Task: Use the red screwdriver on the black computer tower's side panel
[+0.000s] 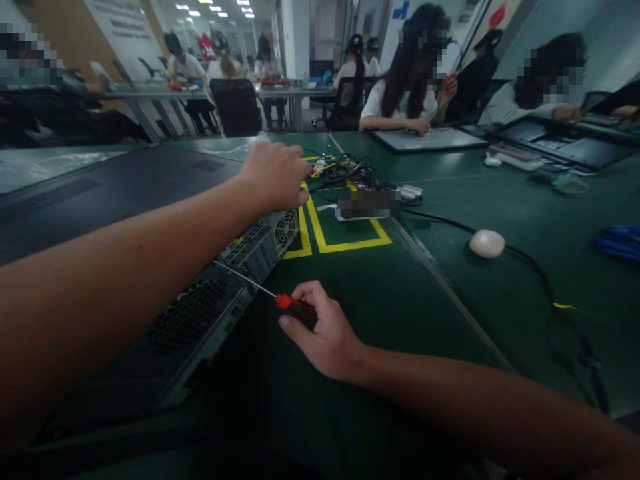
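Observation:
A dark computer case (200, 167) lies on its side at the left, its rear panel facing my right hand. My right hand (325, 333) is wrapped round the handle of a red-and-black screwdriver (290, 303). The thin shaft reaches left to the rear panel (260, 253); its tip is partly lost beside my left forearm. My left hand (277, 177) is over the far corner of the case, above the round fan grille (286, 228). Its fingers are curled closed, and what they hold, if anything, is hidden.
A tangle of cables (345, 170) and a box-shaped part (367, 203) sit beyond yellow tape (350, 248). A black cord with a white oval piece (487, 244) crosses the green table at right. Blue cloth-like material (620, 241) lies farther right. Other people work opposite on flat panels (430, 139).

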